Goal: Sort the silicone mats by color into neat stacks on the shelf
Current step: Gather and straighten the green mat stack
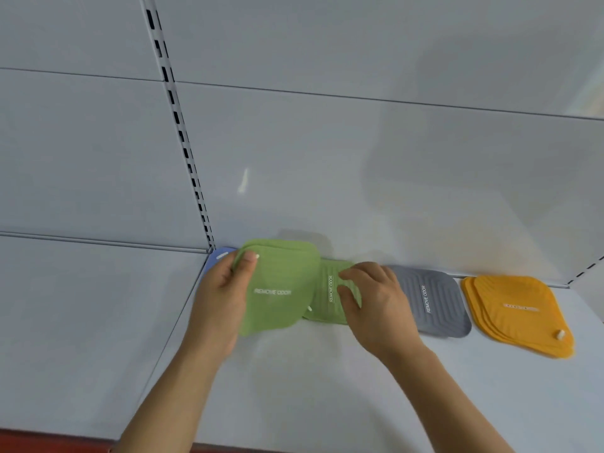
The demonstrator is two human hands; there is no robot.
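At the back of the white shelf (294, 387), near the slotted upright (183, 135), I see the mats laid in a row L to R. Left hand (222, 299) grips a small bunch of green mats (277, 289), thumb on top at their far-left corner, fingers curled underneath; the bunch is lifted and tilted, "REMOVE ODOR" text facing me. Right hand (372, 302) rests w/ bent fingers on a ribbed green mat (330, 295) lying flat on the shelf, partly tucked under the held bunch; can't tell if it pinches the mat or only presses it. A blue mat (219, 258) peeks out behind the left hand, mostly hidden, in the far-left corner. Right of the right hand lies a gray mat (434, 302), ribbed side up, flat, its left edge covered by the hand. Further right, apart from the gray one, sits a stack of orange mats (519, 312), edges fanned slightly, a white tag at its near-right corner.
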